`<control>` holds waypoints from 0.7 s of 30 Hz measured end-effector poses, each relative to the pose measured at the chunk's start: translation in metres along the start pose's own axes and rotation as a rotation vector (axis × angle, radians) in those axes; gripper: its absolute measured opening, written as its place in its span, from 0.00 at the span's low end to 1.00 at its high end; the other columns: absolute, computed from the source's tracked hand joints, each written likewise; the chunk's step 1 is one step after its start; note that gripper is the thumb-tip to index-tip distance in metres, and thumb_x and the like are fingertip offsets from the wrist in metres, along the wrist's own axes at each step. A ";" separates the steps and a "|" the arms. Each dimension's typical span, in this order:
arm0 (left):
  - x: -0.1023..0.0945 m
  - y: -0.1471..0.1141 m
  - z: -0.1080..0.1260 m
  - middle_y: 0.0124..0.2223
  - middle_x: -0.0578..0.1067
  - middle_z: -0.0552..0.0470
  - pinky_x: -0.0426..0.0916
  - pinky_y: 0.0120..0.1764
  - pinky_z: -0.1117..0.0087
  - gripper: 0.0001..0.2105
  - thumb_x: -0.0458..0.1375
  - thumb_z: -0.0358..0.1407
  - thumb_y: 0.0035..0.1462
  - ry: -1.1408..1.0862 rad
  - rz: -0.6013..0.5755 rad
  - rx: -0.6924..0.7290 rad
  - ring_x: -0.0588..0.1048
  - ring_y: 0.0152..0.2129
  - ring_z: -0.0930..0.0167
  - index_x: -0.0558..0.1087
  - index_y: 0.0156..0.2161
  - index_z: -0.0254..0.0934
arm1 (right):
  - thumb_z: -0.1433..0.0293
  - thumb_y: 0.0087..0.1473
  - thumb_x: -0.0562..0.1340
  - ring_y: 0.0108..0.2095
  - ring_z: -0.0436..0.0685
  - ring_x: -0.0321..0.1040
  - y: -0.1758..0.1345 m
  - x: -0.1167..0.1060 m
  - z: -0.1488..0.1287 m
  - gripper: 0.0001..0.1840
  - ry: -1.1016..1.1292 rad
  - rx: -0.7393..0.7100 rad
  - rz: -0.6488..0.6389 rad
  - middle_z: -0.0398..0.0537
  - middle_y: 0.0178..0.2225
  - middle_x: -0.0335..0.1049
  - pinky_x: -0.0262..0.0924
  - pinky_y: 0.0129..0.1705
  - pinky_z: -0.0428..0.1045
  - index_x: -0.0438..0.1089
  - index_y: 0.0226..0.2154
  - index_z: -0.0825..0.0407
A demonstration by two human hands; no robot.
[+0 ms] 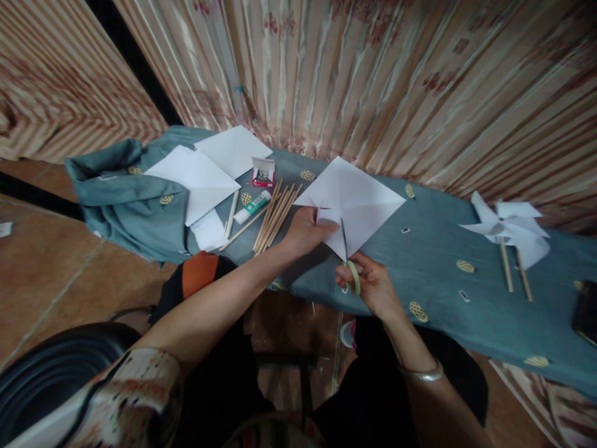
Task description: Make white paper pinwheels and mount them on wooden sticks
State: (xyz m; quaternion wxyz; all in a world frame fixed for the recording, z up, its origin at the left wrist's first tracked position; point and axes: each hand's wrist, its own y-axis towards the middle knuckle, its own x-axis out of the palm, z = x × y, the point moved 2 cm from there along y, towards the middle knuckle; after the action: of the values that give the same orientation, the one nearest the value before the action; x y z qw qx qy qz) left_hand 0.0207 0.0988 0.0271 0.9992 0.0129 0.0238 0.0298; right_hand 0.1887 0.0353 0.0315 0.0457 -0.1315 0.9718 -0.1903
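My left hand point(308, 230) grips a square sheet of white paper point(357, 190) by its left side, thumb on top. Fold creases cross the middle of the sheet, and a slit shows near its left corner. In my right hand point(373, 280) is a pair of scissors point(355, 278) with light green handles. Their dark blades lie along the paper from its near corner toward the centre. My fingers are wrapped round the handles.
Left on the green cloth point(433, 249) are wooden sticks point(276, 218), a glue stick point(253, 207), a small red box point(263, 172) of metal bits and white sheets point(200, 177). Two paper pinwheels point(508, 227) lie right, near a dark phone-like object point(586, 311). A pleated curtain point(303, 74) hangs behind.
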 end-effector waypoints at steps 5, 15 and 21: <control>0.000 -0.002 0.002 0.28 0.74 0.53 0.68 0.32 0.72 0.04 0.64 0.30 0.43 -0.020 -0.012 -0.018 0.73 0.28 0.71 0.74 0.27 0.33 | 0.53 0.36 0.73 0.18 0.49 0.65 0.002 -0.001 0.003 0.27 0.008 -0.013 0.002 0.38 0.19 0.72 0.57 0.21 0.45 0.67 0.35 0.50; 0.002 -0.002 0.000 0.26 0.73 0.54 0.66 0.29 0.73 0.04 0.63 0.29 0.42 -0.051 -0.011 -0.055 0.70 0.24 0.73 0.73 0.27 0.33 | 0.51 0.35 0.72 0.18 0.50 0.65 0.002 0.002 -0.002 0.33 -0.007 -0.012 0.008 0.37 0.18 0.71 0.57 0.21 0.45 0.67 0.42 0.51; 0.002 -0.004 0.001 0.26 0.73 0.54 0.64 0.29 0.74 0.05 0.63 0.29 0.41 -0.048 0.000 -0.054 0.70 0.24 0.73 0.73 0.28 0.33 | 0.52 0.34 0.72 0.18 0.50 0.65 0.001 0.003 -0.004 0.36 0.018 -0.005 0.012 0.37 0.18 0.71 0.58 0.21 0.45 0.66 0.44 0.51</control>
State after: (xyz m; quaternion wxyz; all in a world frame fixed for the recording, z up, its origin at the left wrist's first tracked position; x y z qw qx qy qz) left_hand 0.0232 0.0950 0.0276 0.9995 -0.0136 -0.0011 0.0301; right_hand 0.1847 0.0366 0.0345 0.0377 -0.1241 0.9734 -0.1890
